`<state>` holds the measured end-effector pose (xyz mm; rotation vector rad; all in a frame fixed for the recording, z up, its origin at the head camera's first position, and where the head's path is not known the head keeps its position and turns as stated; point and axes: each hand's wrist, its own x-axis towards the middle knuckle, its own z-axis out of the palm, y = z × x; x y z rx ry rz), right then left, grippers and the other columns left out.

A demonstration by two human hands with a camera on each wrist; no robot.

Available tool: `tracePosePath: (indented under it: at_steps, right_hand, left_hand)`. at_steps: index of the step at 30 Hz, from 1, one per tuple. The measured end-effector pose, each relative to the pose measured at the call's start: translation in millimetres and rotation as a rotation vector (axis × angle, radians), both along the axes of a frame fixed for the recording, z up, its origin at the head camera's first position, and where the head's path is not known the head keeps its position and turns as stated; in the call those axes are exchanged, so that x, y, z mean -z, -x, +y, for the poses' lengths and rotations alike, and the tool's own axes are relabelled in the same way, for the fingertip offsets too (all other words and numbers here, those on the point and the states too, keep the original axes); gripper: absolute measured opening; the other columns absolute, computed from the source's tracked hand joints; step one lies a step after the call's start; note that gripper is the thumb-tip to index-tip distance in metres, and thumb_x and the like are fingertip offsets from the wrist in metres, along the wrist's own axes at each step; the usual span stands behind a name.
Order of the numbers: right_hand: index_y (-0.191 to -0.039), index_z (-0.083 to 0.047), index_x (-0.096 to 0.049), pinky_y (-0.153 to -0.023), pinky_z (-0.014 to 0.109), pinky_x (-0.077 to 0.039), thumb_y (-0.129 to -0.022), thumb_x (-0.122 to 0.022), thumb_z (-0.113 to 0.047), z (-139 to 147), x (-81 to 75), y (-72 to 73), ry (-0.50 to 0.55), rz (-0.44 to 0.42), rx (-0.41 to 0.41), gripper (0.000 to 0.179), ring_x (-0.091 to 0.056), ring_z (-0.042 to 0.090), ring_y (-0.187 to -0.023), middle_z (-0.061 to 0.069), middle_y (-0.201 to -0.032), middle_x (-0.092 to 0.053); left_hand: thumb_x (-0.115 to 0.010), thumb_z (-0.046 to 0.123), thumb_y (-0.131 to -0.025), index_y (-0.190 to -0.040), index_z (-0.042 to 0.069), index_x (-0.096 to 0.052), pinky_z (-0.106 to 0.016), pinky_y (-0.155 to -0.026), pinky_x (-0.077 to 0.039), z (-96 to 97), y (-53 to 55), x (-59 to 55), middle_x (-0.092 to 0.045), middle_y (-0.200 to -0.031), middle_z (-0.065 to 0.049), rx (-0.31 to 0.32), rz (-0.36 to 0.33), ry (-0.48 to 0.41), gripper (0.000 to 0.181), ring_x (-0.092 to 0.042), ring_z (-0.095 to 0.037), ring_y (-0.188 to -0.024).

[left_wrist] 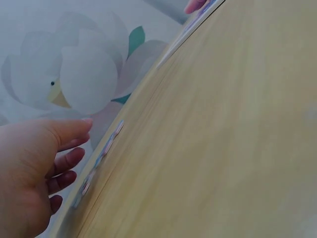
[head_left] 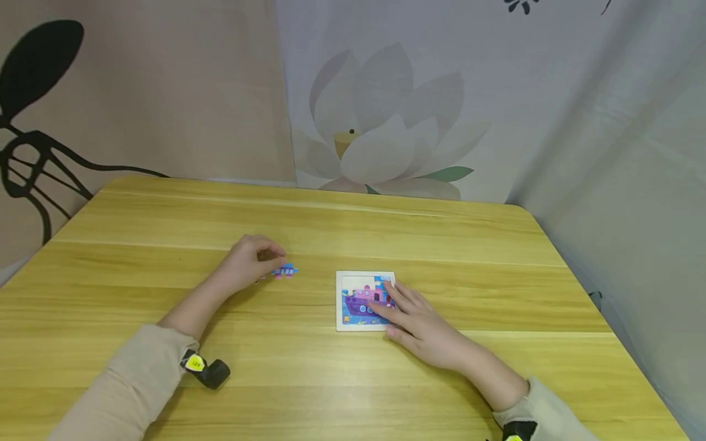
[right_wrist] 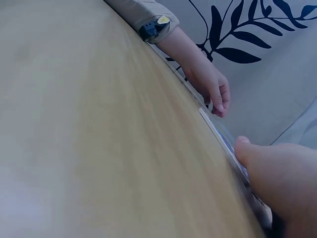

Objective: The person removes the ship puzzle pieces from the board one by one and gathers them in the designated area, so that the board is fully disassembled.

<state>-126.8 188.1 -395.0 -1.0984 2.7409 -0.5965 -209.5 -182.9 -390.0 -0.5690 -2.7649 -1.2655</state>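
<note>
Two hands, apart: left hand (head_left: 249, 264) loosely curled beside loose pieces (head_left: 286, 271), right hand (head_left: 418, 326) spread on framed puzzle (head_left: 358, 304); uneven pressure might dislodge it.

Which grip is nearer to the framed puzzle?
Right. The right grip lies over the right edge of the puzzle; the left grip is apart, to its left, beside loose pieces.

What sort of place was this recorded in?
Likely an indoor corner screened with fabric, perhaps for tabletop recording: a wood-grain table stands before a lotus-printed backdrop, with a pale, creased drape along the right side. The wider room isn't visible.
</note>
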Motion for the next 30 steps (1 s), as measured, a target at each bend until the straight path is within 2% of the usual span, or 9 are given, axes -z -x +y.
tracePosePath:
  at_steps: [4,6,10,15,22,30]
  right_hand:
    - [-0.148,-0.03,-0.035,-0.112,0.052,-0.006,-0.102,-0.043,-0.038,3.2,-0.7,-7.6,-0.003,0.021,-0.013,0.047,-0.004,0.032,-0.144,0.01,-0.158,-0.008]
    - [-0.148,-0.03,-0.037,-0.112,0.052,-0.006,-0.102,-0.043,-0.037,4.0,-0.6,-9.9,-0.009,0.031,-0.014,0.047,-0.005,0.032,-0.144,0.011,-0.158,-0.007]
    - [-0.148,-0.032,-0.037,-0.112,0.052,-0.005,-0.102,-0.043,-0.038,4.7,-0.4,-12.5,-0.018,0.025,-0.006,0.047,-0.004,0.033,-0.143,0.012,-0.158,-0.006]
    - [-0.148,-0.033,-0.036,-0.112,0.053,-0.005,-0.101,-0.043,-0.04,5.4,-0.8,-14.0,-0.034,0.021,0.001,0.048,-0.004,0.034,-0.143,0.013,-0.158,-0.007]
    - [-0.149,-0.034,-0.033,-0.112,0.052,-0.006,-0.101,-0.04,-0.045,5.6,-1.4,-12.4,-0.06,0.029,-0.016,0.05,-0.004,0.034,-0.143,0.012,-0.159,-0.005]
    - [-0.15,-0.033,-0.031,-0.111,0.054,-0.006,-0.1,-0.042,-0.046,6.3,-0.2,-10.3,-0.058,0.004,-0.031,0.052,-0.003,0.035,-0.143,0.013,-0.159,-0.004]
  left_hand:
    - [-0.071,0.013,-0.088,-0.098,0.003,-0.072,-0.05,-0.089,-0.038,8.5,-2.0,-0.9,-0.066,-0.097,-0.008,-0.002,0.019,-0.029,0.014,-0.05,-0.03,-0.1]
    - [-0.071,0.014,-0.088,-0.098,0.003,-0.072,-0.051,-0.09,-0.037,12.9,-3.5,-1.3,-0.065,-0.097,-0.007,-0.006,0.014,-0.037,0.015,-0.049,-0.03,-0.102]
    - [-0.071,0.014,-0.088,-0.098,0.004,-0.072,-0.046,-0.088,-0.042,22.2,-6.9,-2.7,-0.062,-0.099,-0.007,-0.014,-0.007,-0.059,0.014,-0.047,-0.028,-0.103]
    - [-0.07,0.015,-0.088,-0.096,0.006,-0.072,-0.042,-0.083,-0.044,34.8,-10.4,-4.2,-0.062,-0.097,-0.006,-0.002,0.002,-0.077,0.012,-0.049,-0.026,-0.1]
    - [-0.07,0.018,-0.089,-0.092,0.013,-0.072,-0.039,-0.076,-0.044,57.0,-16.3,-4.9,-0.062,-0.095,0.001,0.052,-0.004,-0.112,0.006,-0.049,-0.023,-0.101]
    - [-0.073,0.016,-0.086,-0.09,0.012,-0.073,-0.037,-0.074,-0.044,88.3,-18.5,-4.2,-0.064,-0.087,0.007,0.124,0.055,-0.098,0.006,-0.051,-0.019,-0.092]
